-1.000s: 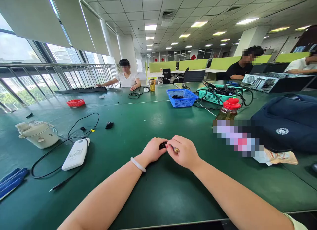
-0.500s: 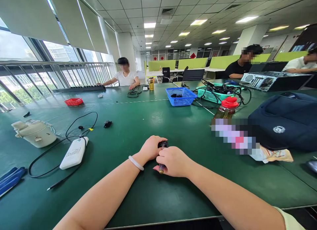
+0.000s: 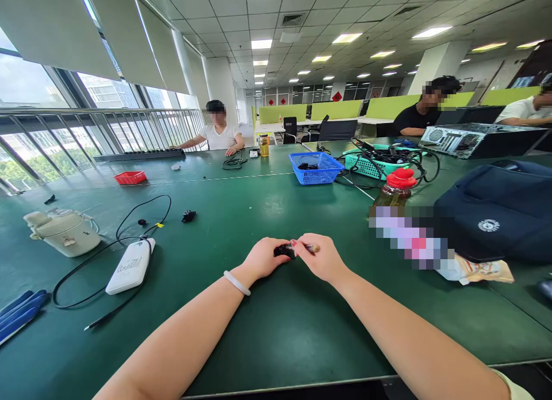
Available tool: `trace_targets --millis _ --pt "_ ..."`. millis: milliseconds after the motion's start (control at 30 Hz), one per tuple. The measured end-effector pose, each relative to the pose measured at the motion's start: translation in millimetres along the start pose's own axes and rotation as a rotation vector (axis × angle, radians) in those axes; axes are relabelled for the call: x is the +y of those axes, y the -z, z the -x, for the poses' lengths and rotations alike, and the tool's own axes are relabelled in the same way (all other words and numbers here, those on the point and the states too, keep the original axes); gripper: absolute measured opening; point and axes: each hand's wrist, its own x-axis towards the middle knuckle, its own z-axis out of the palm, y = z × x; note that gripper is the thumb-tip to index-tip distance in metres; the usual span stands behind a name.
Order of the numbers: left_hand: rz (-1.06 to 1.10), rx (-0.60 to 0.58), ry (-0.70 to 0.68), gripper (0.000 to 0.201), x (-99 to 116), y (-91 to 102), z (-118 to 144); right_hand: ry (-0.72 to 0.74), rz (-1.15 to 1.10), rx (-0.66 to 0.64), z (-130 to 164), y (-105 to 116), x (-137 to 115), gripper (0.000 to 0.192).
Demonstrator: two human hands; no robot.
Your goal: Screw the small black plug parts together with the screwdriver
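Observation:
My left hand [image 3: 262, 258] rests on the green table with its thumb and fingers closed around a small black part [image 3: 282, 250]. Close beside it, my right hand [image 3: 322, 261] pinches a slim screwdriver [image 3: 314, 248] with a clear, amber-ended handle. The screwdriver lies nearly level, its handle end pointing right and its other end toward the black part. Fingers hide the tip, so I cannot tell whether it touches the part.
Left on the table [image 3: 241, 342] are a white power bank [image 3: 130, 268] with a black cable, a cream bottle [image 3: 69, 233], blue gloves [image 3: 21, 314] and a black piece [image 3: 188, 216]. Ahead stands a blue basket [image 3: 316, 176]; right, a red-lidded bottle [image 3: 394, 190] and dark bag [image 3: 495, 216]. People sit beyond.
My right hand has swung to the right and turned, bringing the screwdriver from pointing toward me to lying sideways. My left hand stays in place on the black part.

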Motion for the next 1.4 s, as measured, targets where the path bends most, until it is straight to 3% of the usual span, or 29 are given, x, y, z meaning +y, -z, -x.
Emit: trace_targets --millis 100,200,333,467,633,967,1400 --pt "-0.017 -0.001 0.013 0.032 -1 0.1 0 -0.059 -0.078 0.006 -1 5 3 0.047" --pt "-0.007 -0.004 0.012 0.036 -2 -0.8 -1 0.015 -0.027 -0.088 1 4 -3 0.046" --pt "-0.007 0.001 0.058 0.044 -1 -1.0 -1 0.218 0.223 -0.279 10 -8 -20 0.040" --pt "-0.026 0.001 0.075 0.046 3 -0.3 1 0.347 0.483 -0.329 17 -23 -31 0.038" --pt "0.006 0.017 0.094 0.044 3 -2.8 1 0.385 0.572 -0.288 16 -23 -31 0.033" --pt "0.040 -0.006 0.058 0.044 -1 -0.3 1 0.331 0.454 -0.130 11 -7 -19 0.042" --pt "0.032 -0.024 0.050 0.045 3 2.1 1 0.370 0.488 -0.074 12 -12 -21 0.045"
